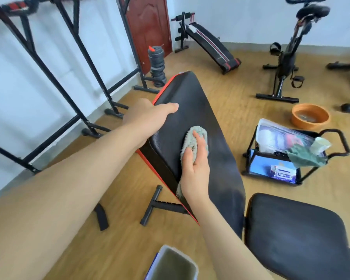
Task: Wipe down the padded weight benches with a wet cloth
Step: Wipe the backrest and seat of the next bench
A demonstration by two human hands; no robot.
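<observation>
Black padding fills the middle of my view: the raised backrest of a weight bench, edged in red down its left side, tilting away from me toward the door. My left hand grips the backrest's left edge, thumb stretched flat across the top face and the fingers wrapped around the side out of sight, so it is closed on the pad. My right hand lies flat on a fluffy grey cloth, fingers together and pressing it against the padding at about the middle of the backrest; a tail of the cloth hangs out under the heel of the palm at the pad's left edge. The surface to the right of the cloth looks duller and streaked. The bench seat, also black, sits at lower right, just beside the backrest's near end.

On the wooden floor to the right stands a small black rack holding packets and a green rag, and beyond it an orange basin with water in it. A pale container sits at the bottom edge. Further back I see an exercise bike, a sit-up bench and a stack of weight plates.
</observation>
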